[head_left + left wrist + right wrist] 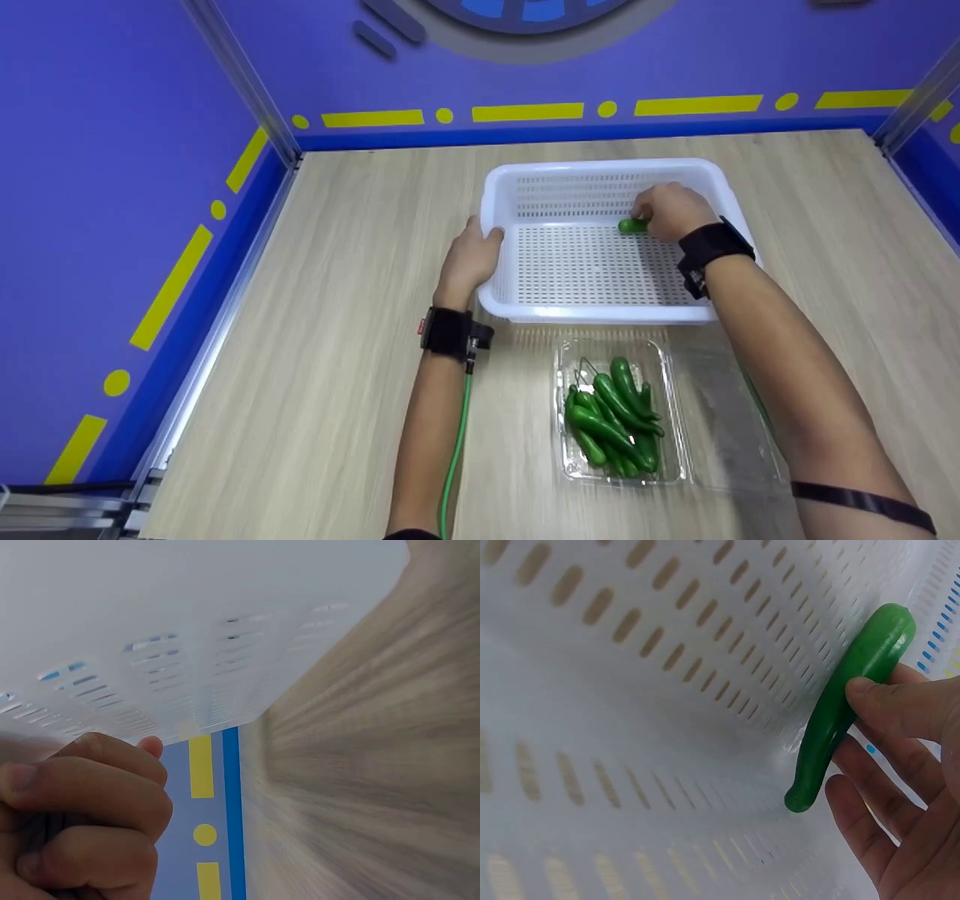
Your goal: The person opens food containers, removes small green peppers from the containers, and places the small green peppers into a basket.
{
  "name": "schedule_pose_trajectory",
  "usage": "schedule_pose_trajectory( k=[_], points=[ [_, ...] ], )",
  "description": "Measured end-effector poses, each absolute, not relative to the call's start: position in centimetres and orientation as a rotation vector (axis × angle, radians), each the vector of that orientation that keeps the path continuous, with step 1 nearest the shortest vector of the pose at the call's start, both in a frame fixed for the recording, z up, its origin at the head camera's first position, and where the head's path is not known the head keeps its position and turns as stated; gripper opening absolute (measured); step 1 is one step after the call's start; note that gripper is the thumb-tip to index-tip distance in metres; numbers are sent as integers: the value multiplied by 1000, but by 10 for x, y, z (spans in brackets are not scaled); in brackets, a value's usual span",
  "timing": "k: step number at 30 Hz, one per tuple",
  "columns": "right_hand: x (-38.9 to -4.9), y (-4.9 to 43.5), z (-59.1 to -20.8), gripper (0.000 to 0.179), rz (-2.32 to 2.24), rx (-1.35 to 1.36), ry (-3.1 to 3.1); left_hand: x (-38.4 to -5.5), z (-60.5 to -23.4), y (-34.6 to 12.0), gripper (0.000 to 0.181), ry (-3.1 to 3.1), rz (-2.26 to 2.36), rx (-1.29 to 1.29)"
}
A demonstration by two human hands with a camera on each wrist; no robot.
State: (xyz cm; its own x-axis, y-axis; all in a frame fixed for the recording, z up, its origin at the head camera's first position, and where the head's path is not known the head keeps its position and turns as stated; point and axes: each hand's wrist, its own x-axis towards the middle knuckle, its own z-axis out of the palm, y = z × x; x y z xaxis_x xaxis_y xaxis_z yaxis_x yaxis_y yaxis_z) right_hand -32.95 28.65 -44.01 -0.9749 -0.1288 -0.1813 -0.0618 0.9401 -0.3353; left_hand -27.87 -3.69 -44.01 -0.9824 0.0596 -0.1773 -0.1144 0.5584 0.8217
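Inside the white basket [596, 312], as the head view shows, the right hand [675, 212] pinches one green pepper [632, 226], toward the basket's far right. The left hand [471, 259] grips the left rim — thumb over the edge, fingers outside. Nearer the person, a clear plastic box [679, 457] holds a pile of other green peppers [611, 420], and its lid [731, 420] lies out to the right on the wooden table [352, 360].

From the left wrist, the left fingers are curled just beside the basket's slotted wall; what their tips touch is hard to tell. Past them shows a purple wall [172, 840] with yellow marks.

From the right wrist, the pepper is held at a slant between thumb and fingers — the other fingers bent and spread, its narrower end lowest.
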Motion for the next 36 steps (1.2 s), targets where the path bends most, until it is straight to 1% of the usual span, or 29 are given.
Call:
schedule_pose_trajectory(
  k=[9, 21, 29, 36],
  points=[
    [-328, 286, -438, 42, -469, -200, 2938, -280, -440, -38, 49, 2632, 1352, -26],
    [-328, 287, -439, 39, -491, -174, 2926, -278, -440, -38, 51, 2631, 1347, -40],
    [-327, 283, -428, 35, -521, -180, 2930, -279, -437, -36, 50, 2637, 1323, -39],
    [-320, 283, -414, 39, -633, -265, 2973, -280, -437, -34, 49, 2635, 1323, -4]
  ],
)
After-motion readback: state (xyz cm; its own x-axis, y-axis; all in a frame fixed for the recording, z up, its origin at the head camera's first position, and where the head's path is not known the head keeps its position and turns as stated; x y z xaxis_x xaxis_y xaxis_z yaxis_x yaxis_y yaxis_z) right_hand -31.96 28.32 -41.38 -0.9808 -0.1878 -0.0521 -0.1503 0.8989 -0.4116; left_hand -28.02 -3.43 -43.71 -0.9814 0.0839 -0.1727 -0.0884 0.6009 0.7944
